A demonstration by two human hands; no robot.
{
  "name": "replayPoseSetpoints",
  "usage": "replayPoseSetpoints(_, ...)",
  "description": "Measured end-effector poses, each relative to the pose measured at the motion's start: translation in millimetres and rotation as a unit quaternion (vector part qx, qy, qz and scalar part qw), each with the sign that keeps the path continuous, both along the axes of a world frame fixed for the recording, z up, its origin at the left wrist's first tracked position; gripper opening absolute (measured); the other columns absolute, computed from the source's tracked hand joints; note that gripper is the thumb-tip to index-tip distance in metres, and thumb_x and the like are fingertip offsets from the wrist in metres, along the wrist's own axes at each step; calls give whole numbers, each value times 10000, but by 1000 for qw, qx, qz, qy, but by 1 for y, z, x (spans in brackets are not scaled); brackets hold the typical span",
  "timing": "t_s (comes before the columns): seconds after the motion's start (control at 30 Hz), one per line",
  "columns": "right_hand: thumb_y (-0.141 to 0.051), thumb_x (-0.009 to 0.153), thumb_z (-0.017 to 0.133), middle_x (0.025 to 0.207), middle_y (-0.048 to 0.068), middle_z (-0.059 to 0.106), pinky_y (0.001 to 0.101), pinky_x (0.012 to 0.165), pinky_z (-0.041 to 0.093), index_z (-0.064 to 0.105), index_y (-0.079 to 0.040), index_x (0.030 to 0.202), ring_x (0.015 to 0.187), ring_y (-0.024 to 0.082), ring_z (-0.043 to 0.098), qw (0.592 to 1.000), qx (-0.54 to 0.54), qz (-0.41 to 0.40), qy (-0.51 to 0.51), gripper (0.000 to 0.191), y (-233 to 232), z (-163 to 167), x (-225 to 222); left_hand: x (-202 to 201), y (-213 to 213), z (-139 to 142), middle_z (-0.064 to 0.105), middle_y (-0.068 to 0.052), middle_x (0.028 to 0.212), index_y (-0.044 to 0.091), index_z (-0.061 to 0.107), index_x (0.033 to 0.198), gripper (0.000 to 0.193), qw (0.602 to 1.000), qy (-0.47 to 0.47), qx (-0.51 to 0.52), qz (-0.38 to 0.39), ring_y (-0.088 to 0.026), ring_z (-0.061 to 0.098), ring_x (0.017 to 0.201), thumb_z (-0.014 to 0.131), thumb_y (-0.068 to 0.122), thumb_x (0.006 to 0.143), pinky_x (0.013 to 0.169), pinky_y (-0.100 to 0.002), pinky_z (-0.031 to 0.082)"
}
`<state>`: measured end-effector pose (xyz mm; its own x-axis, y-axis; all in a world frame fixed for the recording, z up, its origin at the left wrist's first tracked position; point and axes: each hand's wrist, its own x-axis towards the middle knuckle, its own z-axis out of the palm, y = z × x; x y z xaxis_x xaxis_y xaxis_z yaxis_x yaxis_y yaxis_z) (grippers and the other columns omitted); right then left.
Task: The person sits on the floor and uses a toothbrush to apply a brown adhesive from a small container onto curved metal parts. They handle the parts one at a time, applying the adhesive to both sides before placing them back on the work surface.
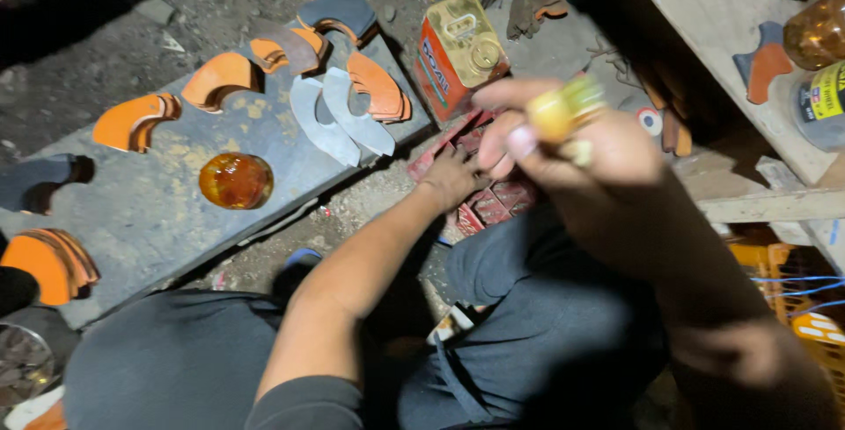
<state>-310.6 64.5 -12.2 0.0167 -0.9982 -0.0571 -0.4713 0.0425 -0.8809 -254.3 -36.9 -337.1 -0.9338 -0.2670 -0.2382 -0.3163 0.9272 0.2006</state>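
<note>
Right hand (563, 144) had its grip pinched round a small yellow piece (563, 111); left hand (453, 179) reached into a red crate (493, 197), grip unclear tbh.

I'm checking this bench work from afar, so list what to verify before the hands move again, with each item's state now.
1. Right hand has a grip on the small yellow object: ok, fingers closed on it, though it is blurred.
2. Left hand is placed: ok, it rests on the red crate below the knees.
3. Red and gold can is capped: cannot tell; it lies tilted beside the slab.
4. Amber glass dome is steady: ok, it sits flat on the grey slab, apart from the curved pieces.
5. The two pale curved pieces are separate: not ok, they overlap.
</note>
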Motion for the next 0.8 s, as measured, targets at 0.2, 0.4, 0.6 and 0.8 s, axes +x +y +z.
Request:
replayPoseSetpoints(0.2,-88,1042,515,962,22,714,282,769,549,573,-32,1380,862,126,662,998,-33,33,44,347,9,4,7,7,19,-9,670,-143,1282,146,580,1429,725,995,75,58,-37,-381,561,1279,738,61,727,966,-493,548)
replayPoseSetpoints(0.4,-136,946,653,960,89,707,338,735,531,641,-84,1278,818,218,685,931,20,62,360,337,14,18,-29,7,61,11,660,-109,1183,84,702,1129,387,970,216,-63,-94,-383,505,1279,696,153,748,888,-465,560)
replayPoseSetpoints(0.6,-40,1011,486,1152,93,687,296,871,514,574,11,1329,1024,155,644,988,15,-25,149,334,87,35,-94,-5,73,33,661,-140,1167,51,700,1123,254,962,227,-102,-110,-381,544,1272,627,157,904,839,-403,587)
replayPoseSetpoints(0.8,-97,1090,458,1115,85,697,299,937,558,576,29,1267,1043,134,679,992,18,-82,97,247,130,23,-127,11,84,129,624,-150,1165,76,669,1138,458,979,149,-63,-122,-372,531,1217,758,142,694,801,-426,587)
